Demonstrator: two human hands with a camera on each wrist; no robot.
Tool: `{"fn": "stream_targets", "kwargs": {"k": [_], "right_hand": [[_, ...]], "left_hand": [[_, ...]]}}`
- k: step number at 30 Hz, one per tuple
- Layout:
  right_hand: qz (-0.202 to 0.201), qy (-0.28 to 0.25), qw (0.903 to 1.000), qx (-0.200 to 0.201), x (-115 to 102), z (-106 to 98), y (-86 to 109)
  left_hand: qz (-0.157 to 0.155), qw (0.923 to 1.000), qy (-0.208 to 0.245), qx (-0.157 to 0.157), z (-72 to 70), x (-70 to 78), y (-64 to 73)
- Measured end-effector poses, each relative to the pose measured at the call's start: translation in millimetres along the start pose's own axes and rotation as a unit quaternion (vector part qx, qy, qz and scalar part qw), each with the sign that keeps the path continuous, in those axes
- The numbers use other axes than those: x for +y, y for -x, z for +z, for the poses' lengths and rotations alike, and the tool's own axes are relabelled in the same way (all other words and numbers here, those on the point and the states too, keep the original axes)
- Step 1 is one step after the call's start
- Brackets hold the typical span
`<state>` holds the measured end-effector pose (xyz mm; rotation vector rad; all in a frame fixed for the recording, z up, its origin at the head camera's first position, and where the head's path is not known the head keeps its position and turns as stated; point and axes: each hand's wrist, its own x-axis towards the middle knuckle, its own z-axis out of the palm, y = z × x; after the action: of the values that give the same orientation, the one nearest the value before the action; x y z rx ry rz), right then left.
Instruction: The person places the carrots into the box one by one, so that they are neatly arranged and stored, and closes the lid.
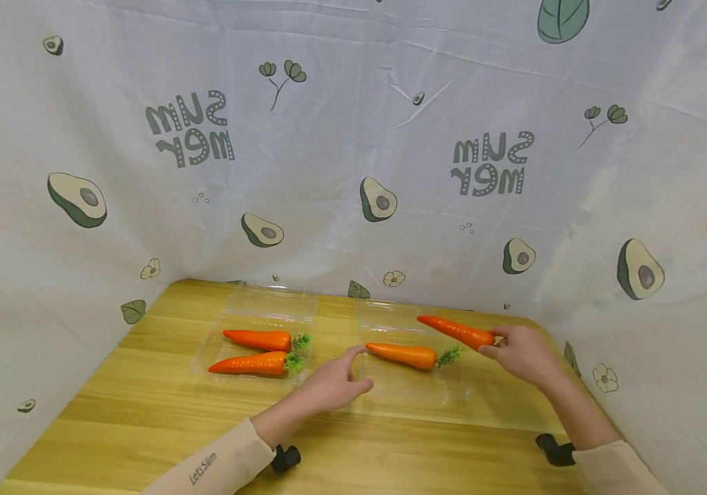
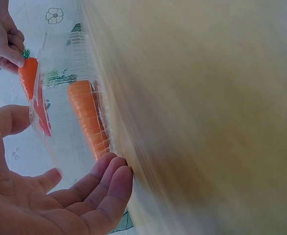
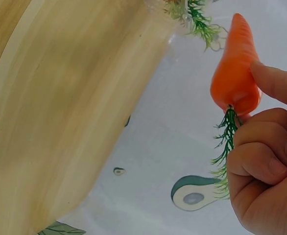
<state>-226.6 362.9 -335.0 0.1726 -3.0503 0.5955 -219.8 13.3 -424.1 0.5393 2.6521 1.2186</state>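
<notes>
My right hand pinches a red-orange carrot near its leafy end and holds it above the right side of a clear plastic box. Green leaves hang from that carrot in the right wrist view. Inside the box lies a lighter orange carrot, its leafy top to the right. My left hand is at the box's left side, thumb and fingers spread apart, holding nothing. In the left wrist view, the fingertips are by the box's edge; whether they touch it I cannot tell.
To the left, a second clear box holds two carrots side by side. Both boxes have raised clear lids at the back. A printed curtain surrounds the wooden table at the back and sides.
</notes>
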Motion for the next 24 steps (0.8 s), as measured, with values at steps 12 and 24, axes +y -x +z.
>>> {"fn": "stream_targets", "kwargs": {"k": [12, 24], "right_hand": [[-0.022, -0.004, 0.9996, -0.016, -17, 8, 3.5], [-0.043, -0.002, 0.9982, -0.041, -28, 16, 3.5]], "left_hand": [[0.000, 1.0000, 0.005, -0.001, 0.2, 0.3, 0.5], [0.001, 1.0000, 0.001, 0.001, 0.6, -0.1, 0.2]]}}
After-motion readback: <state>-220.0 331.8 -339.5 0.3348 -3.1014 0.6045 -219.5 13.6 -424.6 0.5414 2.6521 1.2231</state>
